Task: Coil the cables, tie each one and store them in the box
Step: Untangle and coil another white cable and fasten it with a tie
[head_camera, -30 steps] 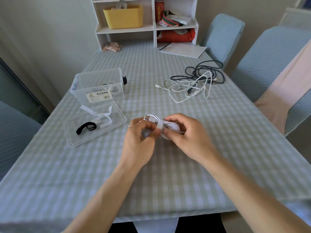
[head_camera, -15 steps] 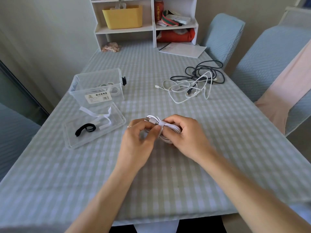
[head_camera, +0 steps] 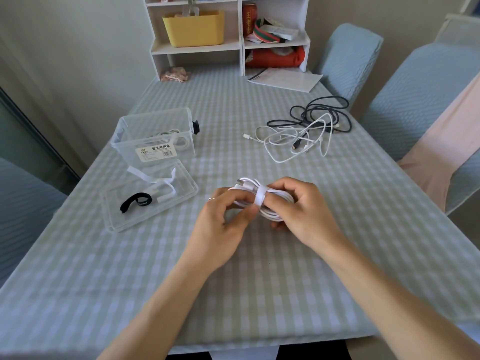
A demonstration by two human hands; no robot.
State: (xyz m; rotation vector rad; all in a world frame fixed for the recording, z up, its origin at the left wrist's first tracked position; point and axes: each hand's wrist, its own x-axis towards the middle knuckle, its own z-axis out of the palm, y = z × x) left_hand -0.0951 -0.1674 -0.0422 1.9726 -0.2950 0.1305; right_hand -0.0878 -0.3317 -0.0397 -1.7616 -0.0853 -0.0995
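Both my hands hold a coiled white cable (head_camera: 275,201) just above the table's middle. A white strap (head_camera: 260,196) is wrapped round the coil. My left hand (head_camera: 220,224) pinches the coil's left side beside the strap. My right hand (head_camera: 298,211) grips the coil's right side with curled fingers. The clear plastic box (head_camera: 155,137) stands at the left with a coiled white cable inside. Its lid (head_camera: 148,201) lies in front of it, holding a black strap (head_camera: 136,202) and white straps (head_camera: 155,184). Loose white cables (head_camera: 293,141) and a black cable (head_camera: 319,113) lie tangled at the back right.
A white shelf unit (head_camera: 241,48) with a yellow bin (head_camera: 194,28) and a red can stands at the table's far end. A paper sheet (head_camera: 285,79) lies before it. Blue-covered chairs (head_camera: 420,94) stand along the right side. A checked cloth (head_camera: 233,281) covers the table.
The hands have stayed in place, with the fingers shifting on the coil. The white strap now shows more fully wrapped round the cable.
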